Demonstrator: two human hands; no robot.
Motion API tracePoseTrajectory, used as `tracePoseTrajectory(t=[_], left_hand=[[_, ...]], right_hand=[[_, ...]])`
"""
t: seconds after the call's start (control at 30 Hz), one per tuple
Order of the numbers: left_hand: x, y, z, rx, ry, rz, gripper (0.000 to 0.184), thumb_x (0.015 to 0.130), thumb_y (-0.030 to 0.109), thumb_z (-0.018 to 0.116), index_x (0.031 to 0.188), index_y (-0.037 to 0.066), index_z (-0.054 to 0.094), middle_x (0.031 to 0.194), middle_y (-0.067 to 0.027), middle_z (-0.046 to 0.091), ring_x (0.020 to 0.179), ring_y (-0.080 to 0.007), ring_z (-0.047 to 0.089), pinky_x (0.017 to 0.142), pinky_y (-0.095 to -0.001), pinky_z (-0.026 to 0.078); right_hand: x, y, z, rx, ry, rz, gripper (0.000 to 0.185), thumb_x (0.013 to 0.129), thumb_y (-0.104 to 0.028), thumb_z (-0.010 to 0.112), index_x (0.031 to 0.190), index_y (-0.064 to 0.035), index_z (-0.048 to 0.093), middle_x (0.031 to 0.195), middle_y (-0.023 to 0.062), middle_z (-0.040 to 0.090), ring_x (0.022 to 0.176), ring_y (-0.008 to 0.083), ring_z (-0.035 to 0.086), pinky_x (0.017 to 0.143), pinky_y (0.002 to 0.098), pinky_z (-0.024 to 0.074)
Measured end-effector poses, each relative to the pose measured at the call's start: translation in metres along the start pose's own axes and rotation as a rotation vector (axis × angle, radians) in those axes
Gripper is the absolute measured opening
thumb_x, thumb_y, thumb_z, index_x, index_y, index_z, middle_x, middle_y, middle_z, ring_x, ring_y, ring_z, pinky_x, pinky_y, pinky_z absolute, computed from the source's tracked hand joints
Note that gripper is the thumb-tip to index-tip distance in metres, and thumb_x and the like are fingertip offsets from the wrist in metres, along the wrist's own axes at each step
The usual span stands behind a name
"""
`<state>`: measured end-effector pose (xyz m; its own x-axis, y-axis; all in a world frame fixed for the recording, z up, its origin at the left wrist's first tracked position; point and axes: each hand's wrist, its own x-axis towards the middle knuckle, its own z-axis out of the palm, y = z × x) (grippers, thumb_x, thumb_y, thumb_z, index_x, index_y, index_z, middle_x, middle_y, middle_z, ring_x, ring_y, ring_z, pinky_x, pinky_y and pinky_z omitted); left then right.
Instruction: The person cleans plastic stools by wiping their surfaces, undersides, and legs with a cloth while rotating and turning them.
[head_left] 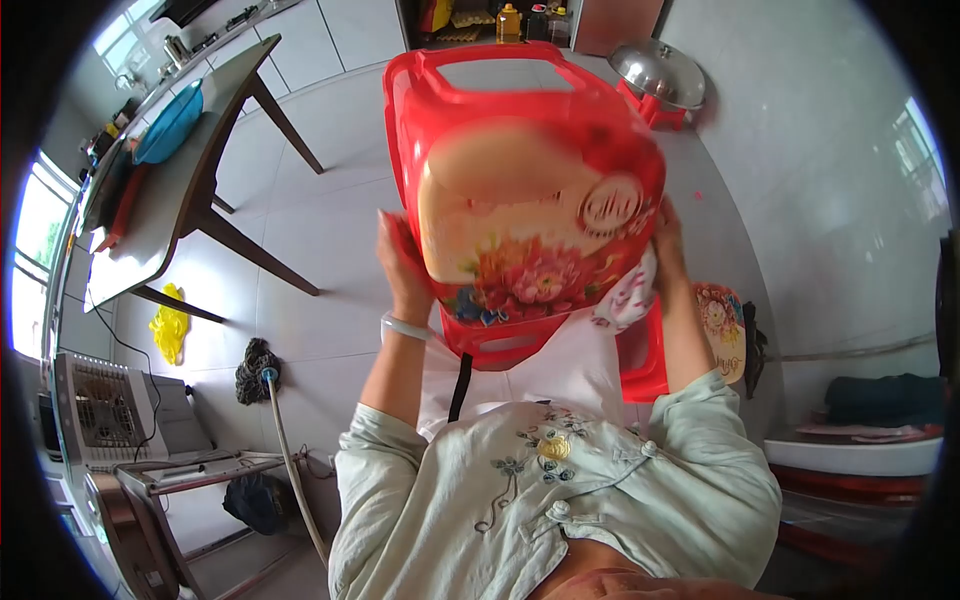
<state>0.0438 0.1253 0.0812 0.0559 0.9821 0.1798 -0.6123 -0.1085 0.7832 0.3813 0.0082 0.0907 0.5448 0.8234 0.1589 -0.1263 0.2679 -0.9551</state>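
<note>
A red plastic stool (530, 200) with a cream, flower-printed seat is held up in front of my body, its legs pointing away. My left hand (402, 262) grips the left edge of the seat, fingers partly hidden behind it. On the right side, my right hand (668, 240) holds the other edge. A white cloth with pink marks (630, 295) hangs by my right hand against the seat's lower corner. Below my right forearm, part of another red stool (643, 378) shows, next to a flower-printed seat (722, 325).
At the left a table (190, 190) bears a blue basin (170, 122). A mop (260, 372) and a yellow bag (170, 325) lie on the floor. A lidded metal pan (657, 75) stands by the right wall. A heater (105, 410) is lower left.
</note>
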Motion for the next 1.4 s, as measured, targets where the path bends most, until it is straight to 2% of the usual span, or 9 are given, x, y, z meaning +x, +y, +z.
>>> tracePoseTrajectory(t=[0.23,0.43,0.73,0.9,0.97,1.03,1.13,1.27,1.4], left_hand=[[-0.040,-0.052,-0.032,0.165,0.096,-0.081,0.047,0.101,0.041,0.038,0.069,0.008,0.046,0.065,0.0038,0.045,0.061,-0.0060,0.037,0.055,-0.0240,0.033],[-0.045,0.001,0.012,0.112,0.128,-0.211,0.051,0.099,0.045,0.042,0.089,-0.002,0.061,0.078,-0.0053,0.061,0.073,-0.0112,0.055,0.068,-0.0254,0.047],[-0.046,-0.014,0.006,0.290,0.090,-0.296,0.065,0.095,0.057,0.043,0.074,-0.002,0.060,0.070,-0.0073,0.059,0.068,-0.0118,0.053,0.061,-0.0267,0.046],[-0.045,-0.023,0.004,0.382,0.136,-0.344,0.070,0.095,0.059,0.042,0.080,-0.006,0.063,0.073,-0.0088,0.061,0.068,-0.0139,0.054,0.064,-0.0296,0.046],[-0.046,-0.025,0.005,0.331,0.131,-0.283,0.063,0.096,0.052,0.044,0.086,-0.007,0.064,0.076,-0.0083,0.063,0.070,-0.0147,0.055,0.065,-0.0300,0.046],[-0.048,-0.038,-0.013,0.367,0.031,-0.082,0.049,0.097,0.038,0.047,0.089,-0.006,0.064,0.078,-0.0063,0.064,0.072,-0.0143,0.057,0.066,-0.0302,0.047],[-0.050,-0.043,-0.023,0.335,-0.012,-0.021,0.036,0.095,0.025,0.047,0.087,-0.007,0.062,0.075,-0.0052,0.062,0.070,-0.0116,0.054,0.063,-0.0294,0.045],[-0.049,-0.038,-0.019,0.485,0.123,-0.199,0.067,0.098,0.052,0.039,0.063,-0.004,0.051,0.055,-0.0035,0.046,0.056,-0.0110,0.040,0.052,-0.0314,0.035],[-0.047,-0.032,-0.012,0.436,0.166,-0.255,0.066,0.100,0.049,0.037,0.063,-0.004,0.050,0.054,-0.0046,0.046,0.055,-0.0113,0.039,0.051,-0.0310,0.036]], right_hand=[[-0.034,0.041,-0.021,-0.144,0.062,0.091,0.030,0.080,-0.009,0.063,0.109,-0.0023,0.059,0.103,0.0044,0.062,0.094,0.0122,0.057,0.083,0.0266,0.0461],[-0.046,0.019,-0.021,-0.096,0.049,0.206,0.038,0.074,0.001,0.053,0.112,-0.0018,0.058,0.102,0.0058,0.062,0.091,0.0143,0.059,0.081,0.0259,0.0465],[-0.007,-0.124,0.051,-0.126,0.033,-0.283,0.043,0.078,0.001,0.061,0.120,-0.0024,0.053,0.103,0.0056,0.061,0.090,0.0127,0.058,0.080,0.0266,0.0474],[-0.032,-0.135,0.174,-0.140,-0.510,-0.394,0.038,0.085,-0.009,0.064,0.120,-0.0040,0.051,0.111,0.0070,0.054,0.099,0.0160,0.055,0.086,0.0320,0.0482],[-0.026,-0.092,0.203,-0.857,-0.730,-0.885,0.044,0.082,-0.020,0.067,0.122,-0.0047,0.054,0.125,0.0180,0.050,0.121,0.0336,0.044,0.104,0.0452,0.0337],[-0.029,-0.046,0.227,-1.144,-0.978,-1.131,0.043,0.082,-0.021,0.065,0.123,-0.0110,0.055,0.128,0.0144,0.049,0.120,0.0317,0.045,0.107,0.0454,0.0320],[-0.003,-0.027,0.264,-1.146,-0.917,-1.246,0.034,0.080,-0.023,0.064,0.112,-0.0136,0.064,0.127,0.0092,0.053,0.120,0.0291,0.046,0.105,0.0457,0.0340],[0.060,0.001,0.309,-1.227,-0.907,-1.124,0.032,0.084,-0.027,0.057,0.112,-0.0150,0.065,0.126,0.0062,0.055,0.121,0.0314,0.047,0.105,0.0488,0.0331],[0.105,0.006,0.346,-1.273,-0.848,-1.006,0.028,0.084,-0.025,0.055,0.108,-0.0187,0.067,0.115,0.0033,0.062,0.116,0.0289,0.050,0.101,0.0474,0.0365]])
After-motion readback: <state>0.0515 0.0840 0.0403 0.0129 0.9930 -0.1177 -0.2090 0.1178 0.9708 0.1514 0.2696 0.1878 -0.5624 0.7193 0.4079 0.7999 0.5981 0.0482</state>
